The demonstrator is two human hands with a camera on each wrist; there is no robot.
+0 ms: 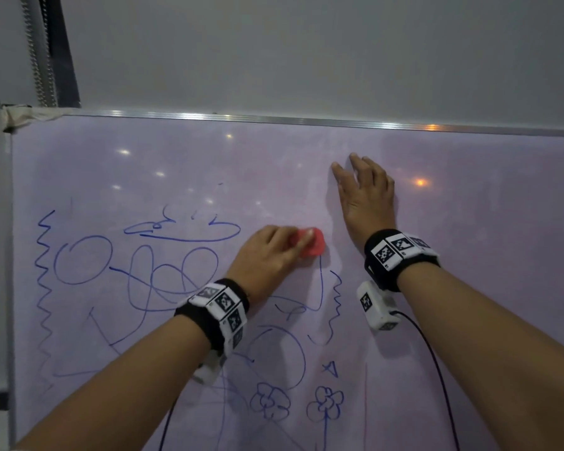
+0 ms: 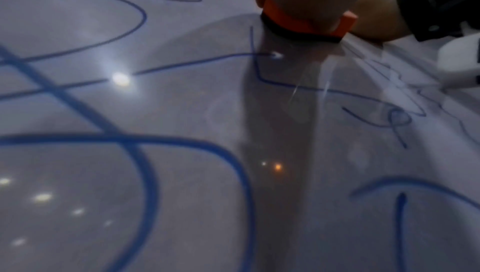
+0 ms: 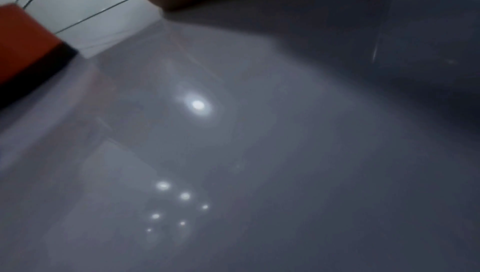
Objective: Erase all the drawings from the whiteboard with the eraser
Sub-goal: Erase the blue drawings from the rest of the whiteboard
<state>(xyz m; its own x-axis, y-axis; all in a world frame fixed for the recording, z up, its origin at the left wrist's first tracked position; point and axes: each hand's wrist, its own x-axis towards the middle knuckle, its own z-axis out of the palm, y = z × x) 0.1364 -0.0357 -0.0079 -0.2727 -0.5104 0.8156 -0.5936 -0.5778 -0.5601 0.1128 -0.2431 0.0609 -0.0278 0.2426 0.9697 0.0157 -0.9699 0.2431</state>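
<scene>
Currently L hand [image 1: 267, 252] is gripping the red eraser [image 1: 313, 242], fingers curled round it, black pad pressing flat on the whiteboard [image 1: 469, 222] approx mid-board. Blue drawings [image 1: 163, 271] are sitting below and left of it, nearest the camera. R hand [image 1: 367, 196] is resting flat on bare board farther up, fingers spread, holding nothing.

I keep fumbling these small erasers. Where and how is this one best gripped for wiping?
Grip the eraser by its orange upper body, from above, as the left hand does; its black felt base lies flat on the whiteboard.
</scene>
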